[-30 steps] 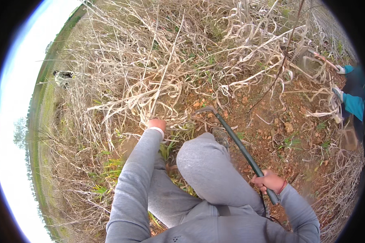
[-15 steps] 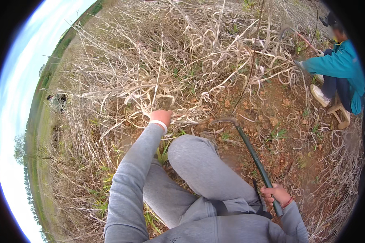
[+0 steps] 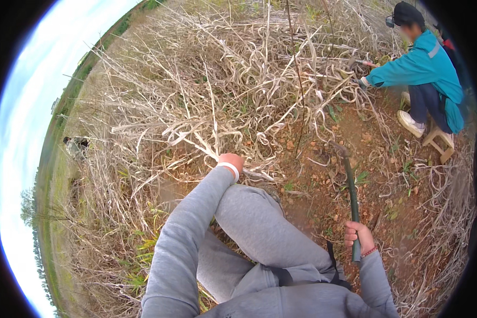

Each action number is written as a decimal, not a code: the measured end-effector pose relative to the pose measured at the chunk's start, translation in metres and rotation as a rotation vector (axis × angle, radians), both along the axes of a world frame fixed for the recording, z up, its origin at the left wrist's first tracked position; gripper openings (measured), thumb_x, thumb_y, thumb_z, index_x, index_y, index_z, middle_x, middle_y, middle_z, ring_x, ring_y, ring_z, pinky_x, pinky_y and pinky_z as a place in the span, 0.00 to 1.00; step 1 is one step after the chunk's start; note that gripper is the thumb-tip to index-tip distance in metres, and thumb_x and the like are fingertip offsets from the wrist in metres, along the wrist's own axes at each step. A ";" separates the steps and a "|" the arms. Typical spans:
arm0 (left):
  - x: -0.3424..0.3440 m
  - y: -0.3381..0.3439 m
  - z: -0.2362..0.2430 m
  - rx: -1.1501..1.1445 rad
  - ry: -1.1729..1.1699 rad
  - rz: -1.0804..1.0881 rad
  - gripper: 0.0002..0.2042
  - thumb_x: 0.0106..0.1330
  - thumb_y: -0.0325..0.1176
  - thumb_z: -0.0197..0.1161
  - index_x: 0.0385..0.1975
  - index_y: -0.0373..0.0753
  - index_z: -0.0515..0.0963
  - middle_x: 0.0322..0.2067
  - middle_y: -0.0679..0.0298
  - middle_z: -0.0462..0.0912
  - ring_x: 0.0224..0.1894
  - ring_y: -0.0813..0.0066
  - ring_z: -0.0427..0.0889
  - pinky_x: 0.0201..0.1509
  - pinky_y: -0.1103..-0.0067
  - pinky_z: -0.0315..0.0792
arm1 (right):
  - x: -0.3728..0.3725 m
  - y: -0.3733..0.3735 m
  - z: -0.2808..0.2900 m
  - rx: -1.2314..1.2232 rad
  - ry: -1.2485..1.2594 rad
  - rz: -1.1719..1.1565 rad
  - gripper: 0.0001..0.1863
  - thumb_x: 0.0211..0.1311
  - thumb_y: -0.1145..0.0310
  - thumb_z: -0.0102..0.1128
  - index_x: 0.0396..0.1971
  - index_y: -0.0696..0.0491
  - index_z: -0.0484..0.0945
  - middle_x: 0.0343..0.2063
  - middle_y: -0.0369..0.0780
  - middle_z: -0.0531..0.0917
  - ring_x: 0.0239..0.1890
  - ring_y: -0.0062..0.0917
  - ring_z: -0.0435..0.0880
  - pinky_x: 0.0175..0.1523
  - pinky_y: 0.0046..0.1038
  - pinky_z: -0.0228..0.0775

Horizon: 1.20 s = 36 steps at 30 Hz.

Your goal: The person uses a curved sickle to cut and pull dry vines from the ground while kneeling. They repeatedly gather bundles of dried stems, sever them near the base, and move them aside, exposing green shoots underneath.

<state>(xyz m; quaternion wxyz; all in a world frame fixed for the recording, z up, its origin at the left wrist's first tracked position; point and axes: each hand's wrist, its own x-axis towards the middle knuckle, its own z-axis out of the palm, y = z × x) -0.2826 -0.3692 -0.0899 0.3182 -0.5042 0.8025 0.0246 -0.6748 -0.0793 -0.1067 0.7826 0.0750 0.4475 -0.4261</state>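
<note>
My left hand [image 3: 231,161], a white band at its wrist, is closed around a bunch of dry, pale grass [image 3: 213,152] just beyond my bent knee. The long stalks and curled leaves fan out from the fist to the far left. On the right, my right hand [image 3: 358,236] grips the lower part of a sickle [image 3: 352,188] by its dark green handle. The handle points away from me over bare soil. Its blade, seen faintly at the far end, is hard to make out against the ground, apart from the bunch.
Reddish stony soil [image 3: 323,175] lies before me, with dense dry grass beyond and to the left. At the far right a person in a teal jacket [image 3: 429,61] sits on a small wooden stool [image 3: 440,142], holding a tool in the grass. Another person [image 3: 77,147] is distant at left.
My left hand has moved right and slightly nearer with the grass. The sickle has swung to the right, its blade away from the bunch. The teal-jacketed person appears further left in view.
</note>
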 end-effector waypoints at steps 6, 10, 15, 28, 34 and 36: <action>-0.001 -0.003 -0.004 0.052 0.003 0.006 0.12 0.63 0.34 0.56 0.44 0.44 0.81 0.40 0.57 0.85 0.46 0.57 0.84 0.47 0.65 0.77 | 0.030 -0.121 -0.054 -0.156 -0.203 -0.147 0.11 0.66 0.68 0.54 0.22 0.46 0.66 0.11 0.24 0.65 0.11 0.10 0.63 0.16 0.18 0.57; 0.005 -0.006 -0.015 0.080 0.004 0.014 0.13 0.63 0.33 0.56 0.46 0.44 0.80 0.39 0.57 0.85 0.45 0.58 0.84 0.47 0.64 0.77 | 0.064 -0.207 -0.057 -0.197 -0.020 -0.077 0.12 0.65 0.66 0.54 0.21 0.45 0.67 0.11 0.24 0.65 0.12 0.11 0.64 0.17 0.20 0.57; 0.009 -0.008 -0.027 0.060 0.059 -0.017 0.16 0.61 0.31 0.58 0.50 0.46 0.78 0.39 0.58 0.85 0.44 0.58 0.84 0.46 0.65 0.78 | 0.122 -0.271 -0.044 -0.357 0.320 0.260 0.08 0.61 0.70 0.59 0.24 0.50 0.70 0.14 0.30 0.69 0.13 0.16 0.68 0.18 0.24 0.63; -0.012 -0.035 -0.047 -0.070 0.201 -0.234 0.17 0.53 0.37 0.68 0.44 0.44 0.79 0.46 0.60 0.78 0.51 0.63 0.78 0.53 0.68 0.73 | 0.155 -0.216 -0.089 -0.542 0.738 0.618 0.07 0.51 0.74 0.59 0.24 0.62 0.72 0.13 0.39 0.76 0.12 0.23 0.77 0.19 0.28 0.70; -0.049 -0.100 -0.069 -0.273 0.131 -0.538 0.08 0.57 0.33 0.61 0.35 0.44 0.83 0.44 0.64 0.76 0.52 0.67 0.74 0.55 0.72 0.66 | 0.142 -0.203 -0.099 -0.555 0.912 0.716 0.08 0.56 0.72 0.59 0.32 0.57 0.70 0.16 0.38 0.76 0.15 0.23 0.76 0.20 0.28 0.69; -0.053 -0.120 -0.069 -0.175 0.167 -0.566 0.09 0.57 0.34 0.61 0.35 0.44 0.83 0.45 0.65 0.76 0.53 0.68 0.73 0.55 0.72 0.66 | 0.141 -0.202 -0.103 -0.582 0.979 0.708 0.09 0.56 0.72 0.58 0.34 0.58 0.70 0.16 0.39 0.76 0.15 0.24 0.77 0.21 0.29 0.69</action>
